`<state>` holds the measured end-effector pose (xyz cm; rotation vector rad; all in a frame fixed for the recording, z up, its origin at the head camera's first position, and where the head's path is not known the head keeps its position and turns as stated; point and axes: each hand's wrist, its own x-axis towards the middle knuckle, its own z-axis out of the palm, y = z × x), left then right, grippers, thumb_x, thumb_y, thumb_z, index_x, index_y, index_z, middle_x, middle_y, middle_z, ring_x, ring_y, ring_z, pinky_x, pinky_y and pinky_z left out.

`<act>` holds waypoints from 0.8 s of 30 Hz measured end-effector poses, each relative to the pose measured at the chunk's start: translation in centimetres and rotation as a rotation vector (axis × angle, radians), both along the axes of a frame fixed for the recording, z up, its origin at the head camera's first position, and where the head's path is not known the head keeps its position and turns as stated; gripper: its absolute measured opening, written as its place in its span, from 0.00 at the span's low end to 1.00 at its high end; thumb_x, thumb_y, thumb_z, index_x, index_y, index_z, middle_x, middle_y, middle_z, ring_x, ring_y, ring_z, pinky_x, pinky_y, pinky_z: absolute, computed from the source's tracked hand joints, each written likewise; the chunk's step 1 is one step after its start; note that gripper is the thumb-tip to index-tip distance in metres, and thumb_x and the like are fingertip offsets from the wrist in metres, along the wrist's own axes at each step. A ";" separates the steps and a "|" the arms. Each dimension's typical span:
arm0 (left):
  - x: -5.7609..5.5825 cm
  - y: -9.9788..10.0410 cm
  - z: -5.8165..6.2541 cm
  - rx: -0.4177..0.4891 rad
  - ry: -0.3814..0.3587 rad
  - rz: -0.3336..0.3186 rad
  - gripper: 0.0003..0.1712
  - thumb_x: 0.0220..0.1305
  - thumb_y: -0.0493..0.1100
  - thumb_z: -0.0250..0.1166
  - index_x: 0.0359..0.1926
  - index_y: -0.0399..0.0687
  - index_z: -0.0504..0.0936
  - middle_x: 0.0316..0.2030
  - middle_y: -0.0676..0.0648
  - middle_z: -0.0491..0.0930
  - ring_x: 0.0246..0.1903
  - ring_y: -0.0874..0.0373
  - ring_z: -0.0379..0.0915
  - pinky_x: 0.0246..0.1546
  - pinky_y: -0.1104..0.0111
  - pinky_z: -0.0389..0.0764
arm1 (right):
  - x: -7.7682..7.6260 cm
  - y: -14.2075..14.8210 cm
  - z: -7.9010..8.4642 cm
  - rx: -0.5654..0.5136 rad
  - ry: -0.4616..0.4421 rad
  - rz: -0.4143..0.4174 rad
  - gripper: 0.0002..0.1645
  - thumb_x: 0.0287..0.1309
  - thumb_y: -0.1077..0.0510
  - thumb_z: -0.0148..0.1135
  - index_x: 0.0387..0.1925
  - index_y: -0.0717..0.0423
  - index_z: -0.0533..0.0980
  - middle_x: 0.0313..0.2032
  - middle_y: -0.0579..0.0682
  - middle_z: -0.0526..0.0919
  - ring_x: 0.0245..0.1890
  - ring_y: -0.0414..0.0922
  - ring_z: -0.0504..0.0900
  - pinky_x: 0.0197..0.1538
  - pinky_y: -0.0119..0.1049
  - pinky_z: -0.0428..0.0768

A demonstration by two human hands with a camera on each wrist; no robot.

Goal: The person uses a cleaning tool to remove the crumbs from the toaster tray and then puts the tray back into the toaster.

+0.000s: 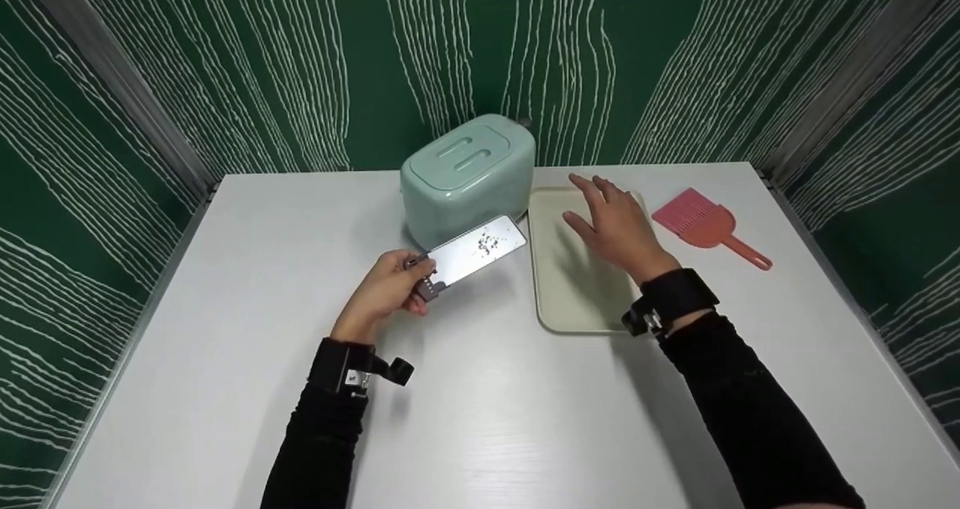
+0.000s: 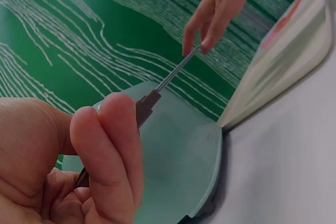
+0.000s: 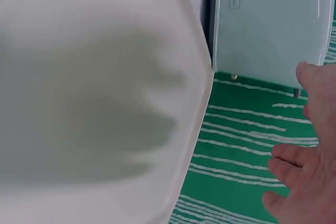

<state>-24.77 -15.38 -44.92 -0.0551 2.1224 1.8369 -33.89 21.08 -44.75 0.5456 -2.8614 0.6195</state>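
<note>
In the head view, my left hand point(image 1: 384, 290) grips the grey end of a shiny metal crumb tray point(image 1: 463, 260), thumb on top and fingers beneath. Dark crumbs point(image 1: 489, 243) lie scattered toward its far end. This crumb tray is held above the table, in front of a mint-green toaster point(image 1: 471, 187), and appears edge-on in the left wrist view. Over a beige serving tray point(image 1: 559, 303) hovers my right hand point(image 1: 621, 232), fingers spread and holding nothing. The right wrist view shows that hand point(image 3: 310, 150) apart from the toaster point(image 3: 268, 30).
A small brush point(image 1: 690, 215) with pink bristles and an orange handle lies right of the serving tray. The white table point(image 1: 465, 419) meets green walls point(image 1: 292, 67) with white drip lines at the back and sides. The toaster stands near the back edge.
</note>
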 end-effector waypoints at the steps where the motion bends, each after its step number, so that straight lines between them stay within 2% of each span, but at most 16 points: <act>1: -0.1 0.2 0.0 0.001 -0.001 -0.004 0.13 0.84 0.41 0.57 0.50 0.32 0.75 0.24 0.47 0.81 0.13 0.63 0.79 0.17 0.74 0.83 | 0.0 0.4 -0.2 0.000 -0.004 -0.010 0.40 0.82 0.45 0.57 0.84 0.52 0.56 0.77 0.74 0.63 0.79 0.71 0.63 0.82 0.71 0.57; 10: -0.6 1.7 0.0 0.026 0.002 -0.025 0.11 0.83 0.40 0.57 0.47 0.34 0.75 0.23 0.48 0.80 0.12 0.63 0.78 0.15 0.74 0.82 | 0.5 4.5 -1.3 0.024 -0.069 -0.111 0.44 0.82 0.44 0.55 0.86 0.51 0.49 0.80 0.76 0.54 0.80 0.76 0.56 0.80 0.76 0.57; 16: -0.9 2.5 0.0 0.023 -0.001 -0.037 0.11 0.83 0.41 0.58 0.48 0.34 0.75 0.23 0.48 0.79 0.12 0.64 0.77 0.16 0.75 0.82 | 0.5 7.3 -1.8 0.026 -0.101 -0.167 0.45 0.82 0.45 0.55 0.86 0.57 0.49 0.78 0.80 0.54 0.78 0.78 0.56 0.79 0.76 0.58; 18: -1.0 2.9 0.0 0.022 -0.007 -0.037 0.12 0.83 0.42 0.58 0.49 0.34 0.75 0.24 0.48 0.79 0.13 0.63 0.77 0.17 0.74 0.83 | 0.6 8.2 -2.1 0.004 -0.112 -0.183 0.45 0.82 0.45 0.55 0.85 0.59 0.49 0.76 0.80 0.59 0.79 0.77 0.56 0.79 0.75 0.57; 24: -1.0 4.0 0.2 0.027 -0.032 -0.023 0.12 0.83 0.42 0.59 0.53 0.35 0.76 0.27 0.47 0.80 0.15 0.62 0.78 0.18 0.75 0.82 | 1.2 11.0 -3.3 -0.038 -0.150 -0.250 0.44 0.83 0.46 0.54 0.84 0.62 0.49 0.77 0.80 0.57 0.80 0.76 0.53 0.80 0.75 0.54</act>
